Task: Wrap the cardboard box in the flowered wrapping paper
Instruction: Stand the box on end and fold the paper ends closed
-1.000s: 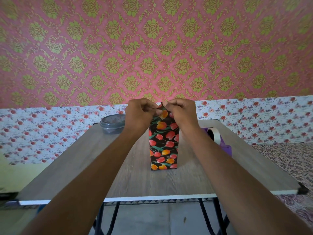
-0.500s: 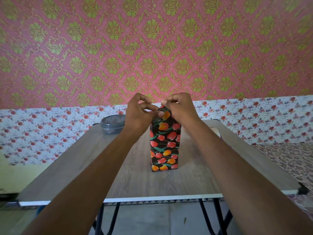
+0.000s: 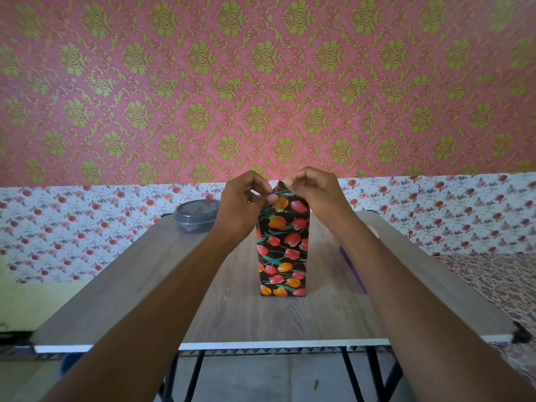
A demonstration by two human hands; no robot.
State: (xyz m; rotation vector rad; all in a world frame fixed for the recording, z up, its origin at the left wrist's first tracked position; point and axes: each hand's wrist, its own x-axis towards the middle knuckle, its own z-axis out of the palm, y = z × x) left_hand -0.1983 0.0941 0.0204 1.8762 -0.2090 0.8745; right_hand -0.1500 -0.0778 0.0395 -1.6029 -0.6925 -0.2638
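A tall box stands upright in the middle of the wooden table (image 3: 139, 288), covered in black wrapping paper with red and orange tulips (image 3: 282, 253). No bare cardboard shows. At its top end a flap of the paper stands up in a point. My left hand (image 3: 243, 204) pinches the flap's left side with thumb and fingertips. My right hand (image 3: 314, 188) pinches the right side, fingers curled over the top corner. Both forearms reach in from below. The top face of the box is hidden behind my hands.
A round grey lidded plastic container (image 3: 195, 216) sits at the table's far left. A purple tape dispenser (image 3: 352, 266) lies right of the box, mostly hidden by my right forearm. The near table edge (image 3: 261, 345) is white, with black metal legs below.
Both hands have lifted slightly and spread apart at the box top, and the paper flap now stands up in a point between them. My right forearm now covers the tape dispenser.
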